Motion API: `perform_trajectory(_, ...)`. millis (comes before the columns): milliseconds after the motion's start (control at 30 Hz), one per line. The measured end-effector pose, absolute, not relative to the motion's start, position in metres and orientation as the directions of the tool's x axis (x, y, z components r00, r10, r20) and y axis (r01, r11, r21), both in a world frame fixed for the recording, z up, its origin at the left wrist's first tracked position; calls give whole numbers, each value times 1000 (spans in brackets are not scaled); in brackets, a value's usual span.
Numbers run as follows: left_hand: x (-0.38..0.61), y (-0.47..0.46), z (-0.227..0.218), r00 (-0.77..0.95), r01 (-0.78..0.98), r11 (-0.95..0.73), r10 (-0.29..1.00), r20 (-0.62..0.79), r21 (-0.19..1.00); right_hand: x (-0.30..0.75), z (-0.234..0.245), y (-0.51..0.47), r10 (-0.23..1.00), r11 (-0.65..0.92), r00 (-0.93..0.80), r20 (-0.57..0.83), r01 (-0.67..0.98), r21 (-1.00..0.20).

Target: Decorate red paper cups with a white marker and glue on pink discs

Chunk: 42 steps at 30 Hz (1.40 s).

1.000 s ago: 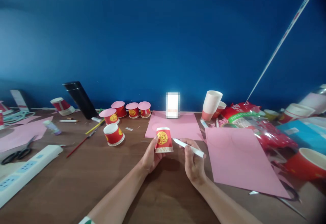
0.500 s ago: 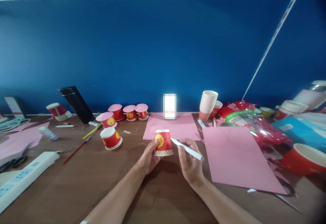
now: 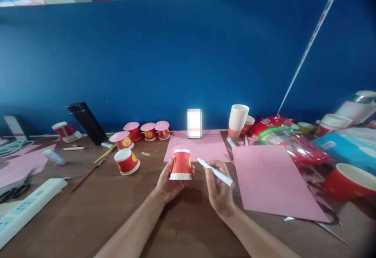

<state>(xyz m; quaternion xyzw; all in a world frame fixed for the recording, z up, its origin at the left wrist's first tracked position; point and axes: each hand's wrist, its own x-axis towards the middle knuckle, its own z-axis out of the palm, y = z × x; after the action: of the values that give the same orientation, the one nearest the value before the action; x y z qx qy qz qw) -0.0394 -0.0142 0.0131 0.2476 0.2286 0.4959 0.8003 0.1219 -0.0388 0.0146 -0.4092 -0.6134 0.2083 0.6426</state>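
While your left hand (image 3: 169, 187) curls partly closed around a red paper cup (image 3: 181, 165), thumb and fingertips on opposite sides, your right hand (image 3: 219, 191) grips a white pen (image 3: 216, 173) between bent fingers in the head view. You hold the cup upside down, wide rim lowest, in front of the pink paper (image 3: 211, 146) and its near edge. The pen tip points toward the cup's right side, near but apart. Just beyond your right hand runs the left edge of the large pink sheet (image 3: 270, 189). Leftward, brown tabletop (image 3: 105, 215) stretches from your forearm to the white power strip (image 3: 32, 209). Behind 4 disc-topped cups (image 3: 126, 143), the blue partition (image 3: 188, 62) bounds your reach.
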Motion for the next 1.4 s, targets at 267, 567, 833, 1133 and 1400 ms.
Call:
perform_trajectory(267, -38, -15, 15, 419, -664, 386, 901, -108, 640, 120, 10, -39, 790, 575, 129, 599, 179, -798)
perform_trajectory(567, -32, -12, 8, 260, -648, 284, 955, -145, 707, 120, 17, -40, 586, 763, -63, 808, 381, -523)
perform_trajectory(833, -26, -14, 4, 220, -612, 153, 975, -19, 776, 122, 4, -37, 512, 833, -297, 806, 401, -382)
perform_trajectory(1133, -30, -11, 1, 189, -693, 203, 977, -97, 692, 128, 5, -28, 585, 755, -214, 782, 497, -428)
perform_trajectory(1400, -33, -11, 6, 182, -699, 228, 973, -140, 677, 131, 3, -22, 622, 696, -107, 775, 530, -485)
